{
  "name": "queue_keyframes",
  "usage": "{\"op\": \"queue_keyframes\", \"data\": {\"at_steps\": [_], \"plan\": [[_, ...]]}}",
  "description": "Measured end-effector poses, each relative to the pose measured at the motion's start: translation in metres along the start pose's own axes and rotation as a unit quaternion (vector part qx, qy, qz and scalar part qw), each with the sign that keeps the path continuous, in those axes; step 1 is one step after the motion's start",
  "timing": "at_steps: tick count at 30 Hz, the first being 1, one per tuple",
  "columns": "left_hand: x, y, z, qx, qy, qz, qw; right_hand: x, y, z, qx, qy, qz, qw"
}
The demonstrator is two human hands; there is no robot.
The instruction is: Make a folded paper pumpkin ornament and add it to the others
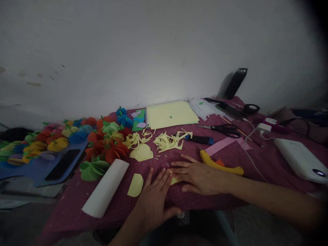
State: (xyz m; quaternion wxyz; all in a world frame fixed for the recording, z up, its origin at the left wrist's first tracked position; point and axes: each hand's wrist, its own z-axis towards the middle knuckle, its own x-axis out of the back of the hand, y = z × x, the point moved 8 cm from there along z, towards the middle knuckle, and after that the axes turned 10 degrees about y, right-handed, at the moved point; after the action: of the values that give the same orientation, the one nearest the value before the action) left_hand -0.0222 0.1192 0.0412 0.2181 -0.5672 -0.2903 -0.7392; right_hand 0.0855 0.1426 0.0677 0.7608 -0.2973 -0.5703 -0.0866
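Paper piece (175, 180), pale yellow, one: lies on the cloth-covered surface (73, 206) at the near edge, between and partly under the two hands.

Left hand (155, 198): palm down, fingers straight and close together, thumb out to the side; fingertips at the paper's left side, no grip seen.

Right hand (198, 176): palm down, fingers extended and spread, laid over the paper's right side; nothing visibly grasped.

Handling, as judged: very light, thin, flexible; likely to crease under a hard pinch and to slide on the cloth if not pressed down. Best hold: flat fingertips for steadying, an edge between finger and thumb for lifting.

Nearby: cut yellow piece (135, 185), just left of the left hand; white roll (106, 188), farther left; yellow-handled tool (225, 167), beside the right wrist; scissors (222, 130), beyond it.

Obscured: most of the paper's outline, and whether it is one layer or several; the underside of both palms. Left forearm cut off at the lower edge; right forearm fades into the dark corner. Yellow-handled tool: exact kind unclear.
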Motion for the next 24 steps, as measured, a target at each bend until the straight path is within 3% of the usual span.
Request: {"op": "queue_keyframes", "data": {"at_steps": [7, 14, 24], "plan": [[0.004, 0.005, 0.003, 0.003, 0.016, 0.015, 1.0, 0.009, -0.006, -0.007, 0.01, -0.005, -0.02, 1.0], [-0.006, 0.004, 0.0, 0.001, -0.014, 0.003, 1.0, 0.009, -0.008, -0.023, 0.018, 0.013, -0.033, 0.999], [-0.003, 0.015, -0.003, -0.009, -0.018, -0.013, 1.0, 0.012, -0.015, -0.022, 0.022, 0.022, -0.043, 0.999]]}}
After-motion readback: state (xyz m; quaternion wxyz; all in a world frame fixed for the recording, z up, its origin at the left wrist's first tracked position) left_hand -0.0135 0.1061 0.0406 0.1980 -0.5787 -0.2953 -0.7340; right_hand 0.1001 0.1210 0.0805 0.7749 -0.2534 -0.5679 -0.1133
